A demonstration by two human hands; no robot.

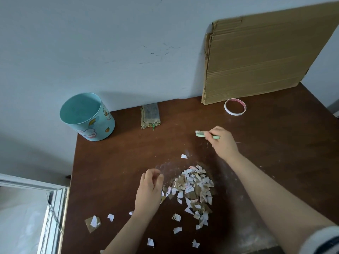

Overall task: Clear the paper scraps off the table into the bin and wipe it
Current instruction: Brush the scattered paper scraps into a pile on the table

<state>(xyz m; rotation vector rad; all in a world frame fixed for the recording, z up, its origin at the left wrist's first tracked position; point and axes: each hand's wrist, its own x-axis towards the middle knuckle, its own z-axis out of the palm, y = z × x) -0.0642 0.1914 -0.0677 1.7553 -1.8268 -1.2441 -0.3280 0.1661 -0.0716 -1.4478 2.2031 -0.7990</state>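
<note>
Mostly centred: paper scraps (194, 187); bin (88, 116) cornerward.

A: Is the light any good?
B: Soft, dimmish daylight from the left. The window (22, 217) off the counter's (284, 143) left edge is blown out white, and the bin (88, 117) at the back left corner throws a faint shadow rightward onto the wall (128, 43).
A: And sharpness?
B: Fair mid-frame. The left grip's (149, 191) fingertips (159, 176) smear with motion; the right grip (222, 142), closed round the brush (200, 134), is slightly soft. The wide lens bows the counter's edges, most at the corners.
</note>
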